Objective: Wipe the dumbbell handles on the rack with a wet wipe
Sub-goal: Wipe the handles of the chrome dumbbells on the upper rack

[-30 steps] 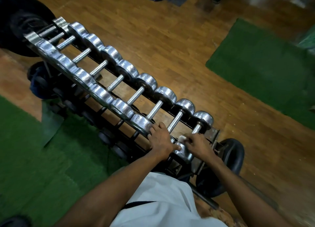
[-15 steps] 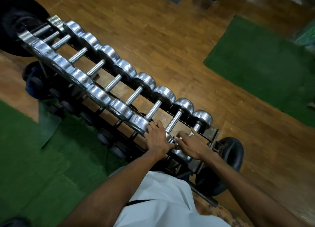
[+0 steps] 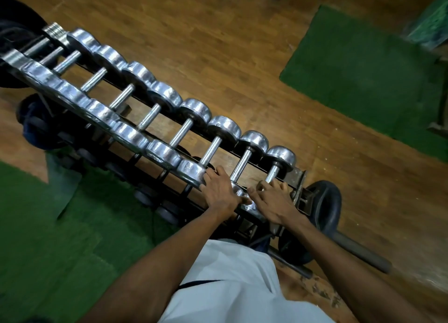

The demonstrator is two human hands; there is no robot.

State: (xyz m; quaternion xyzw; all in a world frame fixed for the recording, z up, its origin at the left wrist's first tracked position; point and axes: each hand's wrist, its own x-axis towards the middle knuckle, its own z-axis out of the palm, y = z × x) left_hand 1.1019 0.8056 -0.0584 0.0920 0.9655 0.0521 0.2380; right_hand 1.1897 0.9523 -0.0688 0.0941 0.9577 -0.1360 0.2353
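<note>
Two hands: both sit at the near end of the rack [image 3: 299, 177], on the last couple of dumbbells.
Right hand [image 3: 272, 202]: fingers [image 3: 263, 185] curled down over the bottom end of the last handle [image 3: 272, 173], right where the bar meets the near head.
Wet wipe: can't see it at all from the head view; my guess is it's bunched under those curled fingers, but honestly can't tell.
Left hand [image 3: 219, 191]: fingers fairly straight and lying over the near chrome head of the next dumbbell along, looks like bracing, not gripping.
Handle axis: the bar runs straight away from the right fingertips, up and slightly right toward its far head [image 3: 281, 156].
Which way to go: bare bar lies just beyond the right fingers, so I'd say the stroke goes away from the body along that axis.
Nearer hand: right one, already touching it.
Next handle [image 3: 240, 165]: just left of the right fingers, between the two hands.
Risk: bar might roll in its cradle when rubbed.
</note>
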